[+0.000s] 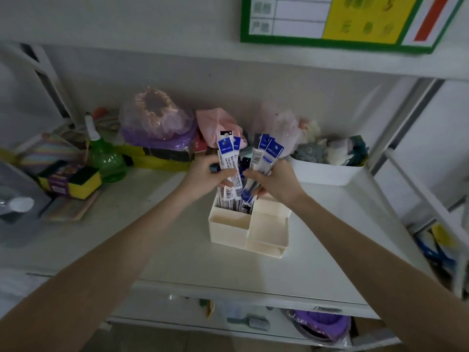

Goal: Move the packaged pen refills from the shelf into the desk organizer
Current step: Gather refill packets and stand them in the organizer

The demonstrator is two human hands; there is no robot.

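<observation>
The packaged pen refills (229, 171) stand upright with their lower ends in the rear left compartment of the cream desk organizer (250, 228) on the white shelf (177, 250). Your left hand (208, 175) grips one bunch, and your right hand (275, 181) grips a second bunch (261, 161) just beside it. A green spray bottle (105, 156) stands well to the left.

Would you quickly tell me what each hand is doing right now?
Left hand: holds refill packs standing in the organizer.
Right hand: holds more packs above the organizer.
</observation>
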